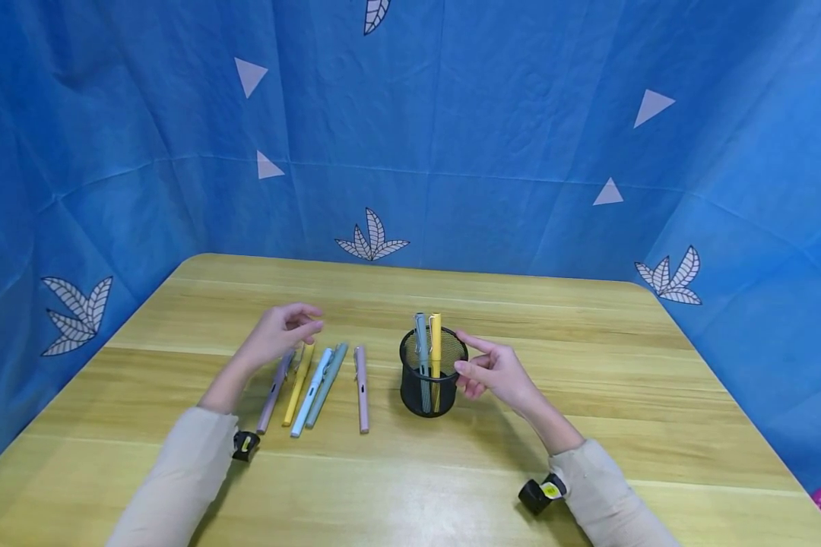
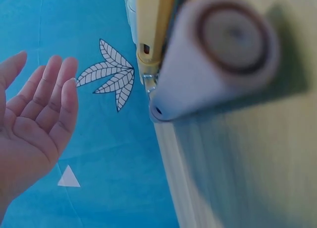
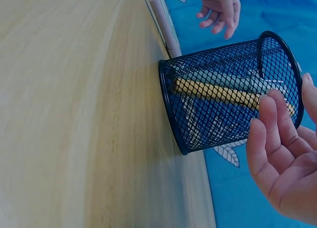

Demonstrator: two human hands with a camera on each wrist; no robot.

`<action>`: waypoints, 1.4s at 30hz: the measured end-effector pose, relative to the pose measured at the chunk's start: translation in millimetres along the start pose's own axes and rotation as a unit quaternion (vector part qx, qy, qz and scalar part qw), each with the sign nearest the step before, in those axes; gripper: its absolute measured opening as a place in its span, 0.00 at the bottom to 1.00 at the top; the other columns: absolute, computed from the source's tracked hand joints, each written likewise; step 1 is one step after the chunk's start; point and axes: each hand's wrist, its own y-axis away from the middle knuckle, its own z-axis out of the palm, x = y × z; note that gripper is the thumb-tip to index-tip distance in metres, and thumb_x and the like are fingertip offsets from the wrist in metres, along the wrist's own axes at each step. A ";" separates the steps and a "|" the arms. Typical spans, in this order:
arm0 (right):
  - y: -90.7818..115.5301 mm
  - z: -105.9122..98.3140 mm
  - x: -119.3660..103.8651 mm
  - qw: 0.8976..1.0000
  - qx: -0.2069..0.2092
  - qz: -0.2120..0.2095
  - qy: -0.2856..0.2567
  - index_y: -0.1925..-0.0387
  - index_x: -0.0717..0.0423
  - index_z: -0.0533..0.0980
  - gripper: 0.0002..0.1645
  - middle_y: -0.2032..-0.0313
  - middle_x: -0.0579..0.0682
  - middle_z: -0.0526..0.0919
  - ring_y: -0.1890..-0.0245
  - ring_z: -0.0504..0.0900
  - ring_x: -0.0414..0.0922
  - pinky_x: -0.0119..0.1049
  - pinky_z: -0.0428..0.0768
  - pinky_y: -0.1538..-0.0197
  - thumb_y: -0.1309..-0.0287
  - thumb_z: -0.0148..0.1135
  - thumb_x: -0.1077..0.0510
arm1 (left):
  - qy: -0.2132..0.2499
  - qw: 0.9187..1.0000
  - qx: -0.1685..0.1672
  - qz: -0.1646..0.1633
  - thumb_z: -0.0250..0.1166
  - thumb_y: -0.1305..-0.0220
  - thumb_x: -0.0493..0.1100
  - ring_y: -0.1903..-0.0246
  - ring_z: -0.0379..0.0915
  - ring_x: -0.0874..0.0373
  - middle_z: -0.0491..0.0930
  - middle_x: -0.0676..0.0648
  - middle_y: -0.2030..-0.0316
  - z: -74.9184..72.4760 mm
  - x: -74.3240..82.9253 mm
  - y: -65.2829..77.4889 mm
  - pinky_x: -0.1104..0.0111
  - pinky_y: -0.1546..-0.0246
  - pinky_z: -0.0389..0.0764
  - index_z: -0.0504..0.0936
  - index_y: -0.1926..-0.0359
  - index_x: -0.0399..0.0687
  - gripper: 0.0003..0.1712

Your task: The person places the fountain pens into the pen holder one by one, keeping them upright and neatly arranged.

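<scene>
The mesh cup (image 1: 411,389) stands upright on the tabletop (image 1: 410,494), with a blue-grey pen (image 1: 420,334) and a yellow pen (image 1: 436,342) standing in it, clips above its rim. At the cup's right, the right hand (image 1: 496,372) has forefinger and thumb at the rim, the other fingers loosely bent beside the wall, no firm clasp to be seen. That light contact is probably enough; a hard push could tip or skid the cup. Just left of the cup lies a lone purple pen (image 1: 362,391). Farther left of it, close together, are a teal pen (image 1: 328,386), a light blue pen (image 1: 311,395), a second yellow pen (image 1: 297,391) and a second purple pen (image 1: 272,401). The left hand (image 1: 277,334), also left of the cup and well apart from the other hand, hovers empty by their far ends, fingers relaxed.

For a tidy lift, I would pinch one barrel near its clip, leaving the plain end free to point down (as the pair in the cup do). Within the cluster, neighbouring pens might roll or snag, so one at a time seems wise.
</scene>
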 end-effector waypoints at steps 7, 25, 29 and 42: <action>-0.1 -0.3 0.4 1.000 0.007 0.005 0.005 0.37 0.64 0.56 0.35 0.77 0.65 0.79 0.84 0.78 0.45 0.42 0.80 0.76 0.44 0.57 0.62 | -0.010 1.000 -0.007 -0.011 0.56 0.37 0.44 0.67 0.74 0.40 0.76 0.34 0.64 -5.4 -2.3 1.9 0.54 0.68 0.77 0.71 0.49 0.32 0.21; -1.3 0.9 -2.2 1.000 0.002 0.010 0.000 0.36 0.63 0.55 0.34 0.77 0.66 0.78 0.84 0.78 0.45 0.48 0.79 0.74 0.43 0.56 0.64 | -0.066 0.992 -0.086 -0.060 0.58 0.39 0.42 0.74 0.74 0.44 0.78 0.36 0.72 -24.8 -9.7 -2.7 0.64 0.79 0.73 0.71 0.48 0.30 0.23; -1.1 0.9 -2.4 1.000 0.003 0.012 0.001 0.36 0.63 0.56 0.34 0.77 0.65 0.78 0.84 0.78 0.45 0.48 0.79 0.74 0.43 0.56 0.64 | -0.067 0.989 -0.105 -0.078 0.58 0.39 0.40 0.78 0.72 0.45 0.76 0.37 0.76 -25.7 -11.2 -2.1 0.64 0.81 0.72 0.70 0.47 0.29 0.23; -0.7 0.3 -0.1 1.000 0.003 0.011 0.003 0.36 0.63 0.56 0.34 0.76 0.67 0.78 0.84 0.78 0.44 0.48 0.79 0.75 0.43 0.56 0.64 | -0.127 0.974 -0.141 -0.127 0.59 0.41 0.40 0.86 0.69 0.54 0.73 0.42 0.83 -29.0 -6.0 -3.9 0.71 0.87 0.63 0.69 0.45 0.31 0.24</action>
